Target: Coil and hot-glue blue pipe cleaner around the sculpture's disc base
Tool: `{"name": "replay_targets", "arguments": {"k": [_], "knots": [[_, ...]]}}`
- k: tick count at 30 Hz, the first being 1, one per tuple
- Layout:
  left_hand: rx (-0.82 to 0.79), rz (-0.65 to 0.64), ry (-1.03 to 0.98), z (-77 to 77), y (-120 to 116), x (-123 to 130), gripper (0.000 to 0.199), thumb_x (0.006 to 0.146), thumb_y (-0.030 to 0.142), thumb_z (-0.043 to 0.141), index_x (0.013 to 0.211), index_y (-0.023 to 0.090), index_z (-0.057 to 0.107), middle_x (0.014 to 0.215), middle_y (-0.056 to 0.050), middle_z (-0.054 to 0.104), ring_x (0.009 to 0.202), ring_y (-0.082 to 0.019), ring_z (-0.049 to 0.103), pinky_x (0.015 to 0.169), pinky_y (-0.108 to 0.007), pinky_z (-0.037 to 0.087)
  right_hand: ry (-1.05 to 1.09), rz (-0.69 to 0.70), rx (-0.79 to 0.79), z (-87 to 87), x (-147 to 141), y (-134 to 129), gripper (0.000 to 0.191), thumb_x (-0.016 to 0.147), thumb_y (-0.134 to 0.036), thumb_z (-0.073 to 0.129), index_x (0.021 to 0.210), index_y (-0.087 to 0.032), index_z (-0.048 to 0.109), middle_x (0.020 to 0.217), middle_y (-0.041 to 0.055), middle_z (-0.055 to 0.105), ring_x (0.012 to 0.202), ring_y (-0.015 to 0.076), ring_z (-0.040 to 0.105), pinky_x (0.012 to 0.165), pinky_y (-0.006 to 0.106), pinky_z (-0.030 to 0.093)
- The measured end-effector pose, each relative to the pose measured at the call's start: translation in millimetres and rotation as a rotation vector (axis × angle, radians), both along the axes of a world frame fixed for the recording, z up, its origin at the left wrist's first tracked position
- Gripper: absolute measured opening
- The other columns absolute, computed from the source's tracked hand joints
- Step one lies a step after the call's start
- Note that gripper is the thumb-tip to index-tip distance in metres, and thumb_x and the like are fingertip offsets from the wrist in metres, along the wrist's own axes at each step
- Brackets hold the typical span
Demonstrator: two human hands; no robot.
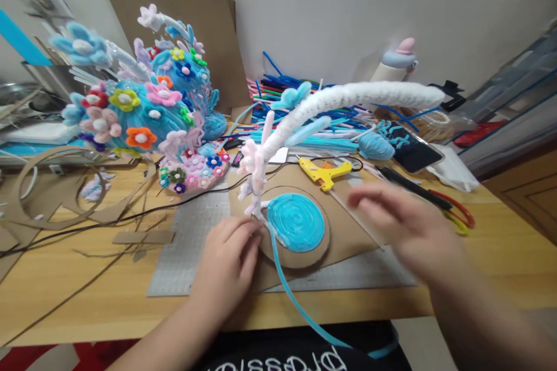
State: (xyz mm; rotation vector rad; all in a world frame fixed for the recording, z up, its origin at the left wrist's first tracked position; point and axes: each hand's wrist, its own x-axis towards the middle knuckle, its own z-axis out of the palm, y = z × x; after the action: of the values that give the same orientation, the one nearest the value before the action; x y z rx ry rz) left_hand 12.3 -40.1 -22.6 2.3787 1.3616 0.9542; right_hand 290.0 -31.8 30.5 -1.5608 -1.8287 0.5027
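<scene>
A blue coiled disc (296, 222) lies on a round cardboard base (314, 256). At its left edge rises a white fuzzy stem (348, 95) that arches to the right, with pink flowers low down and blue petals higher up. My left hand (228, 258) pinches the foot of this stem near the disc's left edge. From there a loose blue strip (289, 293) curves down over the table's front edge. My right hand (394, 223), blurred, is raised to the right of the disc, its fingers curled together; whatever they hold, if anything, cannot be made out.
A yellow glue gun (324, 173) lies behind the disc. Flower-covered blue models (143, 122) stand at the left back, near cardboard rings (26, 208). Behind are many fuzzy sticks (282, 90). Pliers (455, 208), a phone (418, 153) and a blue yarn-like bundle (376, 145) are at the right.
</scene>
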Motion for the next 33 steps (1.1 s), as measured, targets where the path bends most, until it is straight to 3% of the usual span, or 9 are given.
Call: {"name": "replay_targets", "arguments": {"k": [1, 3, 4, 6, 10, 16, 33], "knots": [[0.005, -0.027, 0.047, 0.8, 2, -1, 0.022, 0.092, 0.014, 0.047, 0.109, 0.019, 0.059, 0.110, -0.008, 0.064, 0.102, -0.024, 0.058, 0.085, -0.042, 0.048, 0.078, 0.134, -0.167, 5.5, -15, -20, 0.025, 0.090, -0.037, 0.051, 0.107, -0.026, 0.065, 0.096, 0.0039, 0.068, 0.087, 0.0201, 0.065, 0.079, 0.035, 0.055], [0.015, -0.076, 0.128, 1.9, 5, -3, 0.029, 0.093, 0.013, 0.043, 0.117, 0.019, 0.057, 0.117, -0.009, 0.063, 0.111, -0.025, 0.055, 0.090, -0.044, 0.045, 0.175, 0.339, -0.427, 8.6, -44, -50, 0.045, 0.088, -0.035, 0.057, 0.132, -0.031, 0.052, 0.113, 0.0041, 0.066, 0.098, 0.0187, 0.064, 0.086, 0.034, 0.055], [0.015, -0.090, 0.161, 2.1, 5, -3, 0.032, 0.093, 0.012, 0.041, 0.120, 0.018, 0.056, 0.120, -0.010, 0.062, 0.115, -0.026, 0.054, 0.091, -0.045, 0.044, 0.205, 0.409, -0.483, 6.8, -55, -58, 0.057, 0.084, -0.031, 0.061, 0.139, -0.031, 0.045, 0.122, 0.0053, 0.063, 0.104, 0.0195, 0.063, 0.089, 0.035, 0.054], [0.005, -0.110, 0.215, 2.2, 5, -3, 0.036, 0.092, 0.010, 0.039, 0.125, 0.018, 0.053, 0.125, -0.010, 0.060, 0.119, -0.025, 0.052, 0.093, -0.044, 0.041, 0.228, 0.484, -0.517, -0.4, -68, -64, 0.062, 0.085, -0.024, 0.058, 0.144, -0.031, 0.040, 0.127, 0.0054, 0.060, 0.106, 0.0182, 0.062, 0.093, 0.035, 0.052], [0.005, -0.121, 0.261, 0.5, 3, -2, 0.040, 0.091, 0.008, 0.038, 0.127, 0.018, 0.051, 0.128, -0.009, 0.059, 0.121, -0.024, 0.051, 0.094, -0.042, 0.038, 0.152, 0.420, -0.385, -15.0, -65, -56, 0.051, 0.091, -0.017, 0.043, 0.141, -0.028, 0.045, 0.137, 0.0055, 0.055, 0.126, 0.0187, 0.051, 0.107, 0.040, 0.041], [0.053, -0.114, 0.251, -3.1, 2, -3, 0.039, 0.090, 0.007, 0.041, 0.125, 0.020, 0.053, 0.127, -0.007, 0.061, 0.120, -0.023, 0.052, 0.094, -0.040, 0.036, -0.028, 0.334, -0.366, -20.9, -54, -60, 0.052, 0.090, -0.016, 0.038, 0.141, -0.027, 0.046, 0.123, 0.0056, 0.066, 0.106, 0.0189, 0.065, 0.091, 0.037, 0.054], [0.022, -0.087, 0.300, 0.2, 0, 2, 0.040, 0.090, 0.007, 0.039, 0.121, 0.025, 0.057, 0.127, -0.005, 0.061, 0.121, -0.024, 0.051, 0.093, -0.042, 0.033, -0.180, 0.358, -0.439, -23.3, -57, -60, 0.050, 0.087, -0.015, 0.039, 0.133, -0.027, 0.054, 0.116, 0.0063, 0.069, 0.100, 0.0218, 0.068, 0.086, 0.039, 0.055]]}}
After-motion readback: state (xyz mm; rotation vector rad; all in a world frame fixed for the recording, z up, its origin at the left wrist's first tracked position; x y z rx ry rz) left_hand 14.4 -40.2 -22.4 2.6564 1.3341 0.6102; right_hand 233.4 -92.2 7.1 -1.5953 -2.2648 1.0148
